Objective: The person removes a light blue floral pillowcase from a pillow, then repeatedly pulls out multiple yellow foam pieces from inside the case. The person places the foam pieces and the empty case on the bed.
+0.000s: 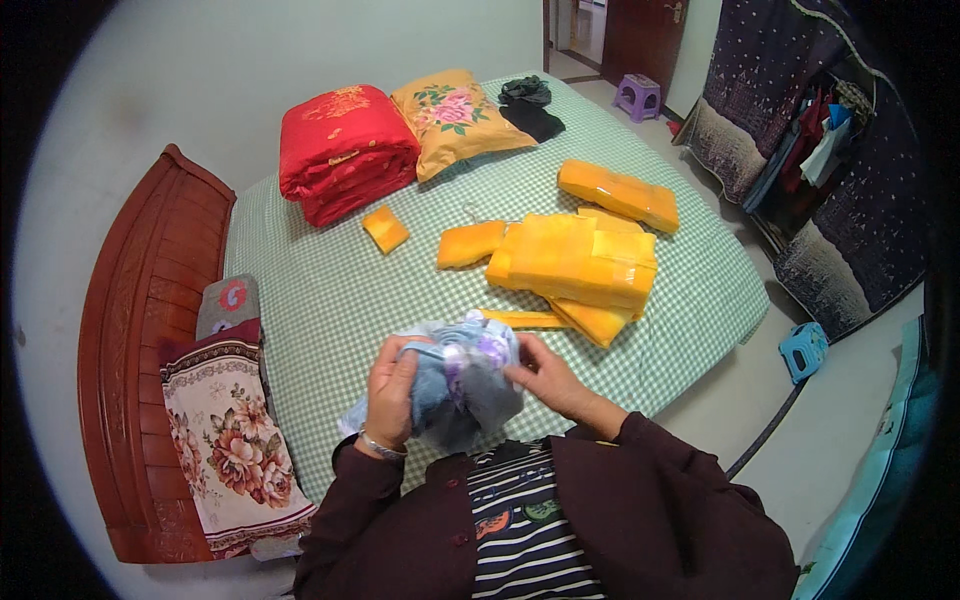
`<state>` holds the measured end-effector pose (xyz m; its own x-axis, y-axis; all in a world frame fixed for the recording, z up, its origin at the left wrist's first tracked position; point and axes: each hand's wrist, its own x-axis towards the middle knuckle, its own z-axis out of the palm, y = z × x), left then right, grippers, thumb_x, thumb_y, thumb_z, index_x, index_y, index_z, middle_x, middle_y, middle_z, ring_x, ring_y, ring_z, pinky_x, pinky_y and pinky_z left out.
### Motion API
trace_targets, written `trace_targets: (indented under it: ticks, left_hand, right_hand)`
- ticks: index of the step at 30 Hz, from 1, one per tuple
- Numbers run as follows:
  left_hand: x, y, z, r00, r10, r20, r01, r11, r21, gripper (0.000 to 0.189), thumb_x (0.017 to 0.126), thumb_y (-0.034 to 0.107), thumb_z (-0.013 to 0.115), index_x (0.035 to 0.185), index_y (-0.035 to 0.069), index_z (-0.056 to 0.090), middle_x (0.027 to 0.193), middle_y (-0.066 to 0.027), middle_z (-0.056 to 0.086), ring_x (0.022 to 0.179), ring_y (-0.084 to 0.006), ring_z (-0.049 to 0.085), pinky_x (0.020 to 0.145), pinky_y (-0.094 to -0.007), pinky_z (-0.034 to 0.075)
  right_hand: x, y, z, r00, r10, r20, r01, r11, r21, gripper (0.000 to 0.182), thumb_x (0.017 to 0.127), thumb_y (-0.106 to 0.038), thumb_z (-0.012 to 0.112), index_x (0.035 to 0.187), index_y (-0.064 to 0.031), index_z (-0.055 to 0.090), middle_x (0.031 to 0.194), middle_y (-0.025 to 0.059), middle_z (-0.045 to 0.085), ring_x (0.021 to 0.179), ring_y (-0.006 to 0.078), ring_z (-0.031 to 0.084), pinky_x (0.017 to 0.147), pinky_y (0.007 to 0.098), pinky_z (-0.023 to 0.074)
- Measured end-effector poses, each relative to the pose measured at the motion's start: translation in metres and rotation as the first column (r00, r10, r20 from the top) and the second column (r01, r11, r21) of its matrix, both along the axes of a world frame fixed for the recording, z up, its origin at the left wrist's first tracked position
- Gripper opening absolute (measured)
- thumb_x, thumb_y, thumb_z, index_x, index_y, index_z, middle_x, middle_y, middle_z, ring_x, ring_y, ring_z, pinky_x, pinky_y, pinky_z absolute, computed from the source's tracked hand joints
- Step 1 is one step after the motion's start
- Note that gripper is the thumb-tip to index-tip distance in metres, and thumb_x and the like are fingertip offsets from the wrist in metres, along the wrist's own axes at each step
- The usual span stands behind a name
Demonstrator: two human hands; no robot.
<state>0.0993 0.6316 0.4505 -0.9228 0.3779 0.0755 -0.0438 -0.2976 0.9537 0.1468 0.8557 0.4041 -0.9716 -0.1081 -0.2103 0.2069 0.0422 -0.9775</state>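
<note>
Just above the near side of the bed, a bunched light-blue, grey and purple cloth (pixel 471 382) hangs between my two hands. My left hand (pixel 396 386) pinches its left side, thumb on top. At the right side, my right hand (pixel 546 375) grips the cloth's edge with bent fingers. Part of the cloth looks thin and sheer; its exact kind cannot be made out. Beyond it lie folded yellow pieces (pixel 570 259), stacked loosely, with a strip of clear tape or film on some. A narrow yellow strip (pixel 525 319) lies right behind the cloth.
A green checked sheet (pixel 315 300) covers the bed. On it are a folded red quilt (pixel 349 150), a floral yellow pillow (pixel 457 120), dark clothing (pixel 529 109), a small yellow square (pixel 385 229) and another yellow bundle (pixel 619 195). A wooden headboard (pixel 154 360) stands left; stools (pixel 637 97) are on the floor.
</note>
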Motion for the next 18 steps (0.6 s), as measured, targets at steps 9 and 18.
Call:
trace_targets:
  ticks: [9,18]
  left_hand:
    - [0.01,0.009,0.013,0.927,-0.127,-0.353,0.034,0.965,-0.26,0.022,0.095,0.018,0.046,0.105,0.001,0.056,0.102,-0.0052,0.059,0.094,-0.013,0.053,0.085,-0.0261,0.042]
    - [-0.002,-0.036,-0.021,0.98,0.196,0.035,-0.198,0.977,0.08,0.016,0.096,0.018,0.046,0.082,0.009,0.048,0.072,0.0056,0.049,0.063,-0.0016,0.04,0.059,-0.0175,0.037]
  right_hand:
    - [-0.011,-0.023,-0.011,0.84,-0.174,-0.514,0.426,0.798,0.427,0.055,0.074,-0.009,0.06,0.124,-0.0011,0.041,0.111,0.0248,0.055,0.101,0.0406,0.055,0.085,0.043,0.0443]
    - [-0.046,0.063,-0.032,0.778,-0.627,0.042,0.612,0.742,-0.274,0.022,0.076,-0.003,0.044,0.092,0.0004,0.059,0.084,0.0107,0.06,0.08,0.0236,0.058,0.071,0.0338,0.047]
